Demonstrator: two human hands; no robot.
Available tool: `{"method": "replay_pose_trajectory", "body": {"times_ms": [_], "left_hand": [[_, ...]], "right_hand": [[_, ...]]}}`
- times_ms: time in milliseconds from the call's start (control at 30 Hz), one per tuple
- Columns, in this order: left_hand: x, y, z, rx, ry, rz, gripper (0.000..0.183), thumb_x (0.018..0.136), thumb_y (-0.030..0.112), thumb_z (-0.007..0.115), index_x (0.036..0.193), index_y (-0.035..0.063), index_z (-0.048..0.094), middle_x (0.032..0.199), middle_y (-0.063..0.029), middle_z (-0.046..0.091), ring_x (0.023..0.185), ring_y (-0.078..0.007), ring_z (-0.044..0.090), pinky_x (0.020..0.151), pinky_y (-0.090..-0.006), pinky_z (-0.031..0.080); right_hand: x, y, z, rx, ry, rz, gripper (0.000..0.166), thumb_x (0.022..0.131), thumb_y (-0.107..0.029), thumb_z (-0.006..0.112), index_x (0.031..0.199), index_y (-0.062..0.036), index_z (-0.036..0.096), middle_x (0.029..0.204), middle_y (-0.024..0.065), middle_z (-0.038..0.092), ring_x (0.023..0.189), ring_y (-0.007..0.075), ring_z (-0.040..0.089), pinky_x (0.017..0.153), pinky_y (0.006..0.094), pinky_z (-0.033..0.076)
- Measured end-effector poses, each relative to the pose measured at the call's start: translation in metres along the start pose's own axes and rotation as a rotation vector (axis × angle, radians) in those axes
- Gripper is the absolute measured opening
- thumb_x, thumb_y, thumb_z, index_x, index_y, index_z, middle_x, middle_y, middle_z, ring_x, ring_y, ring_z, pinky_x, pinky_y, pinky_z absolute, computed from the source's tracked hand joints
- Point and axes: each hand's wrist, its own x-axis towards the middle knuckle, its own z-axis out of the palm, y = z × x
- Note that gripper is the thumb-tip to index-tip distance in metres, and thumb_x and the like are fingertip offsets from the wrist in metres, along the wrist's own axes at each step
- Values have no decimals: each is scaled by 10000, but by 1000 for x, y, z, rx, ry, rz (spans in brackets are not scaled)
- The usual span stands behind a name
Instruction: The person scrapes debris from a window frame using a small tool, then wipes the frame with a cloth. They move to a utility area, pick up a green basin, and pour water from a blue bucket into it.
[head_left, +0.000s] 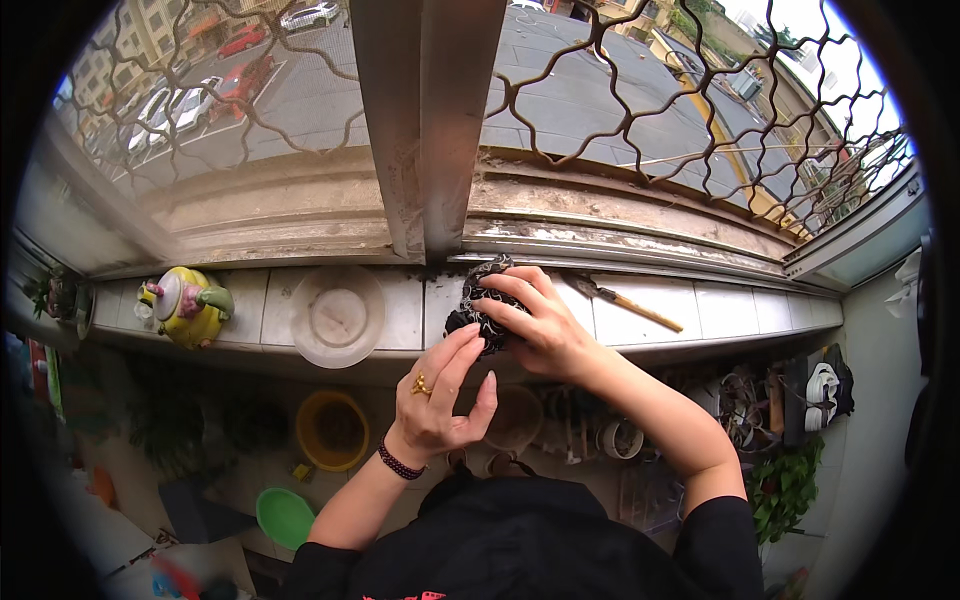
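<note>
On the white-tiled windowsill (480, 281), a bunched black cloth with a pale swirl pattern (491, 330) lies under my right hand (551, 330). The fingers of that hand curl over it and grip it. My left hand (442, 405) hovers at the sill's front edge with its fingers apart. Its fingertips are at the cloth's lower left side, and I cannot tell whether they touch it. Right of the cloth rests a small hand tool with a wooden handle (649, 311) and a dark metal head. To the left sits a translucent plastic saucer (337, 352).
A yellow pumpkin-shaped ceramic pot (187, 311) stands at the sill's left. Behind are the metal window frame (424, 135) and a wavy security grille (630, 116). Below the sill are an orange-yellow bucket (304, 431), a green basin (285, 517), a white pot (622, 440) and leafy plants (784, 487).
</note>
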Motion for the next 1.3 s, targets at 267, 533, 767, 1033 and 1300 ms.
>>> {"method": "replay_pose_trajectory", "body": {"times_ms": [267, 533, 767, 1033, 1300], "left_hand": [[-1, -25, 16, 155, 208, 27, 461, 738, -3, 653, 1162, -8, 473, 1179, -211, 504, 952, -285, 568, 773, -319, 532], [12, -38, 38, 364, 205, 2, 420, 758, 43, 659, 1140, -25, 496, 1088, -197, 566, 956, -321, 575, 836, -382, 479], [29, -20, 35, 372, -30, -67, 486, 673, 181, 786, 1056, 6, 544, 1024, -137, 571, 918, -324, 543, 834, -408, 443], [46, -16, 46, 461, -51, -241, 475, 692, 148, 799, 1084, 26, 560, 1059, -127, 569, 972, -314, 521, 886, -408, 418], [40, -19, 49, 544, 62, -130, 478, 719, 235, 803, 1078, 16, 577, 1091, -114, 577, 989, -298, 538, 887, -402, 430]], "right_hand": [[33, 10, -76, 69, 246, 86, 517, 605, 91, 594, 1113, -5, 560, 1122, 168, 557, 1019, 354, 535, 901, 400, 432], [73, 65, -54, 252, 35, 57, 489, 686, 39, 584, 1167, -12, 517, 1039, 144, 590, 1042, 307, 536, 933, 376, 418], [59, 85, -31, 284, -126, 68, 402, 663, 18, 609, 1062, -36, 590, 934, 99, 611, 878, 291, 464, 846, 383, 389], [11, 107, -76, 153, -232, 237, 386, 700, 48, 570, 1078, -25, 580, 893, 111, 601, 861, 301, 457, 795, 391, 412], [-65, 140, -151, 26, -266, 373, 364, 700, 93, 530, 1050, 7, 580, 904, 153, 578, 909, 314, 480, 848, 392, 411]]}}
